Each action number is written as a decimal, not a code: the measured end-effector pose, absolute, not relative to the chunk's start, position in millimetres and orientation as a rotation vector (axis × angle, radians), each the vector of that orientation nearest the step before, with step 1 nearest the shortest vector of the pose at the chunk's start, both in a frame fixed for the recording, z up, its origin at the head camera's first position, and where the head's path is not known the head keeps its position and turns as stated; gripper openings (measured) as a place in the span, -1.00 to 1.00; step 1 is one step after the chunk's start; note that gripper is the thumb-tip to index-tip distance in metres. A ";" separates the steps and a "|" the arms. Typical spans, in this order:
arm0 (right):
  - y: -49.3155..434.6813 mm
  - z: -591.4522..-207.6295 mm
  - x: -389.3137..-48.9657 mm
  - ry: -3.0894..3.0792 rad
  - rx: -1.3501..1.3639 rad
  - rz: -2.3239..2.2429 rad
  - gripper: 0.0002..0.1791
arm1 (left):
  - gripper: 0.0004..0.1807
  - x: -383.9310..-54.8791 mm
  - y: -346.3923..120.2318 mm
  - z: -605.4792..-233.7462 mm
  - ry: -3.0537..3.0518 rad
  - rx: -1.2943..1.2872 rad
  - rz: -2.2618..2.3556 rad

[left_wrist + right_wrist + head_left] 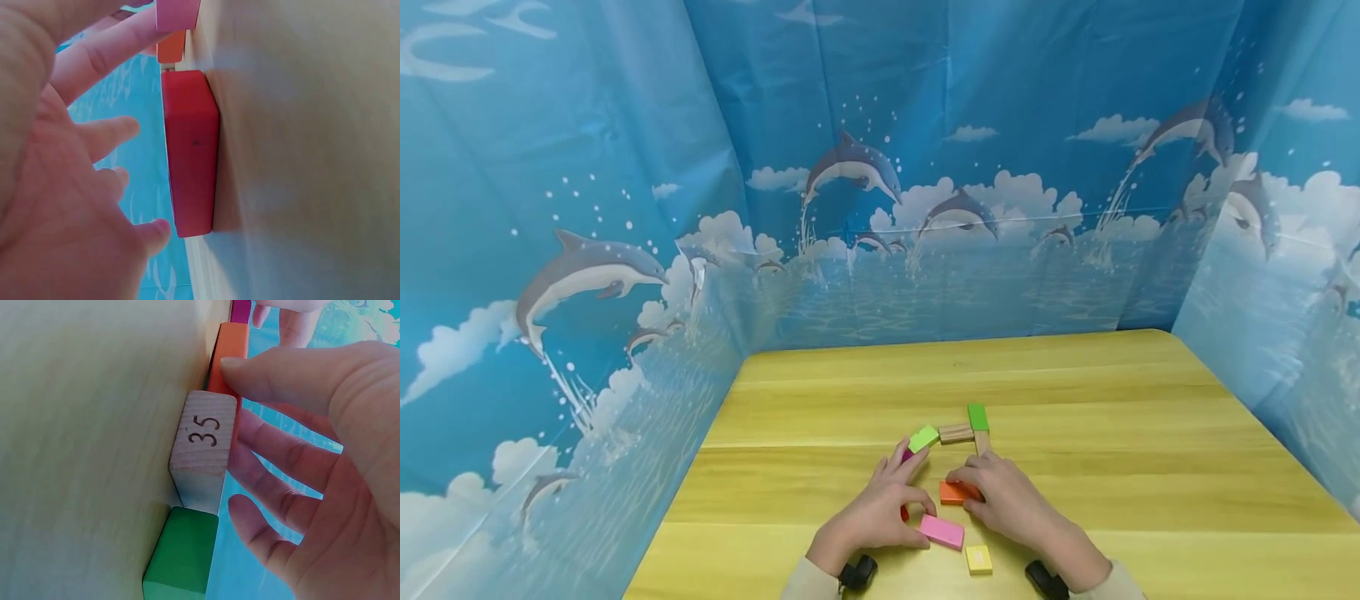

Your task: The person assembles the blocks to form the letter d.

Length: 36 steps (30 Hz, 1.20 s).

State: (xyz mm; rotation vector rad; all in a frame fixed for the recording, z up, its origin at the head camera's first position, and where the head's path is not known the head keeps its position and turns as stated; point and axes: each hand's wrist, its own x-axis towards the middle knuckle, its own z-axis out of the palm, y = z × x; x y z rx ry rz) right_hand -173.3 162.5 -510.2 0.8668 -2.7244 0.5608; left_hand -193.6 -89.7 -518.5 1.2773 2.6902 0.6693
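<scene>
My left hand (pixel 887 507) pinches one end of a pink block (pixel 943 532) between thumb and index finger, its other fingers spread. Beneath that palm lies a red block (pixel 192 153), mostly hidden in the head view. An orange block (pixel 952 493) is gripped by my right hand (pixel 1011 497), whose thumb (pixel 275 369) presses on its side. Close to the right hand, a wooden block marked 35 (pixel 206 431) touches a green block (pixel 184 550). A magenta block (pixel 907 455) shows partly under the left fingertips.
Beyond the hands, a light green block (pixel 923 439), a wood-coloured block (pixel 956 433) and a darker green block (pixel 977 417) form a bent row. A yellow block (pixel 978 559) lies nearer me. The yellow wooden table (pixel 1075 383) meets a dolphin-printed curtain (pixel 955 283) behind.
</scene>
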 end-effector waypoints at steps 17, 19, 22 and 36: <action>164.1 -506.9 -172.8 -2.704 0.871 0.584 -0.67 | -0.69 -188.2 -107.6 -516.2 2.730 1.200 0.739; 163.5 -506.5 -171.9 -2.718 0.865 0.584 -0.68 | -0.69 -187.4 -109.5 -516.8 2.725 1.174 0.744; 163.4 -506.8 -170.7 -2.739 0.858 0.580 -0.68 | -0.68 -186.5 -111.5 -517.5 2.717 1.147 0.758; 163.2 -505.6 -170.8 -2.750 0.852 0.589 -0.65 | -0.19 -187.4 -112.6 -513.5 2.685 0.943 0.904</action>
